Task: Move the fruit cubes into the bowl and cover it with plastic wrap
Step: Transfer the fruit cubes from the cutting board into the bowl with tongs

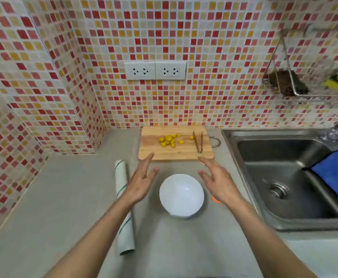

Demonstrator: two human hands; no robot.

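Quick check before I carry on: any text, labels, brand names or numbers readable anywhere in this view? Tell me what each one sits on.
None can be read.
Plastic wrap roll: only thin dark stripes, no lettering visible.
Wall sockets: plain white plates with holes, no markings legible.
Bowl, cutting board, tongs: no print.
Rack and sink: too blurred to tell.

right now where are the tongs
In the head view the tongs lie on the right part of the wooden cutting board, right of the yellow fruit cubes and left of the sink.
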